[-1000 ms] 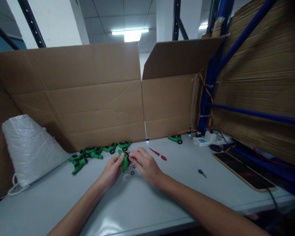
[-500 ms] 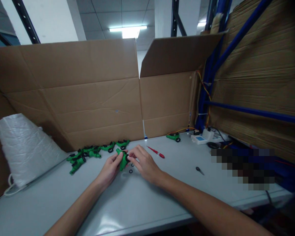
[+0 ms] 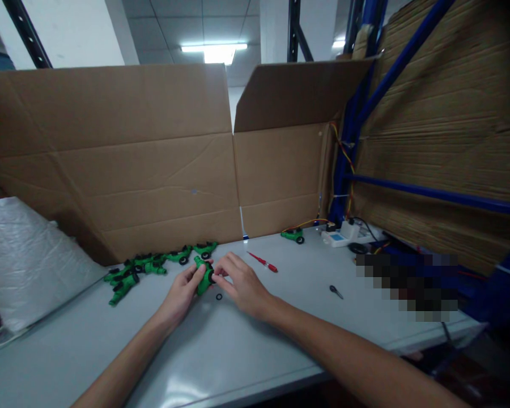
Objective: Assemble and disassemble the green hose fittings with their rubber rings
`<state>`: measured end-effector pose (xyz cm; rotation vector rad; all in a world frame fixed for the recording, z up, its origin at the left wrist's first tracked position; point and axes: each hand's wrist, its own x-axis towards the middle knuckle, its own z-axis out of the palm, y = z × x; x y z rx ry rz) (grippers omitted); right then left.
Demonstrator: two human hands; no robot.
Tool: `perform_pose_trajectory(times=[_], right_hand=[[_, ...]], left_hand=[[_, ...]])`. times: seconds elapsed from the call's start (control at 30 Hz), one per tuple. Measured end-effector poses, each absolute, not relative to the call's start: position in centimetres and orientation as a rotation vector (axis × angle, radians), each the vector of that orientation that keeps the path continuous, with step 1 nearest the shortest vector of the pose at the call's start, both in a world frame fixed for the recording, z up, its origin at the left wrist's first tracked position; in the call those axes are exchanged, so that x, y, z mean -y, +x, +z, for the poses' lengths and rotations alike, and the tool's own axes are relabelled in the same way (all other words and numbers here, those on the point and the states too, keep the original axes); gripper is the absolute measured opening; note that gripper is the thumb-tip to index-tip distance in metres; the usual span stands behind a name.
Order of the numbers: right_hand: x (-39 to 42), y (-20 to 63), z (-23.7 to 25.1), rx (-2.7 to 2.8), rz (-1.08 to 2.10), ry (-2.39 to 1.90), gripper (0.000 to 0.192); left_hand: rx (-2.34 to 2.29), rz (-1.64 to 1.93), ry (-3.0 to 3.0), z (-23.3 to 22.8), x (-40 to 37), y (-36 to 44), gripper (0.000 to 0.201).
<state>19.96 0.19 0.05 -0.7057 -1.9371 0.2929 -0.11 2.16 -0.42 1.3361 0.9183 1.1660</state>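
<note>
Now, head view | left hand grips green toy car at table centre | right hand pinches its black wheel, 3 o'clock side | loose black ring just below at 5 o'clock | red screwdriver near, 2 o'clock

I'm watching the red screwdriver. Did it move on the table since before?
No. The red screwdriver lies in the same spot relative to the cardboard seam; only the camera shifted.

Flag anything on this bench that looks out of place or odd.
Little stands out. A small black ring lies loose on the table beside the hands holding a green part, and one green part sits apart from the pile.
</note>
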Motion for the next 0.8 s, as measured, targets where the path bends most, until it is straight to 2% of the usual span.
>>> perform_pose_trajectory(times=[0.53,0.8], right_hand=[[-0.3,19.8,0.2,1.831,0.436,-0.665,0.01],[-1.1,19.4,-0.1,1.662,0.824,-0.661,0.011]], left_hand=[[-0.948,1.225,1.372,-1.0,-2.7,-0.4,0.053],[-0.997,1.252,1.441,-0.6,-2.4,-0.4,0.043]])
